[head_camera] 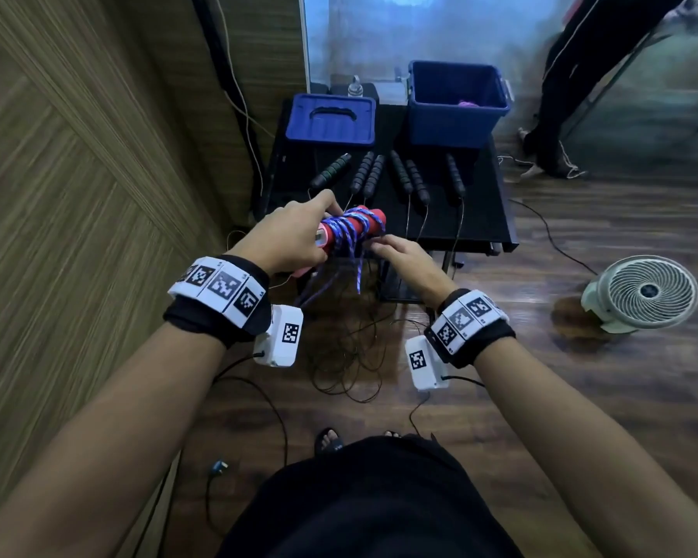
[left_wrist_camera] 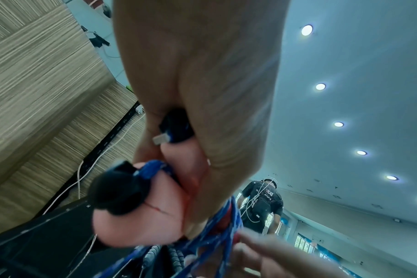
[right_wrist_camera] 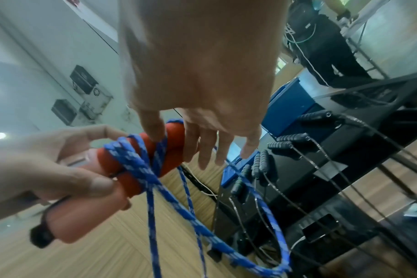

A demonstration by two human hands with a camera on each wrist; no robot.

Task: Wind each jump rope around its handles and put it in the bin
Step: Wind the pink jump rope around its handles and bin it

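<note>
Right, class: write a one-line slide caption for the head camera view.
Left hand grips red handles half-wound with blue rope; right hand guides the loose loops.

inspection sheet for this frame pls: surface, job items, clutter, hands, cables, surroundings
Surface: black table, six black jump-rope handles lying on it, their thin ropes hanging over the front edge.
Job's things: red handles part-wound with blue rope, loops still dangling; open blue bin, something pink inside.
Clutter: blue lid, bottle.
Hands: left hand grips the red handles; right hand, fingers straight, touches the winding.
Cables: thin ropes pooled on the floor; black cable to the fan.
Surroundings: fan, wood-panel wall, bystander's legs.
</note>
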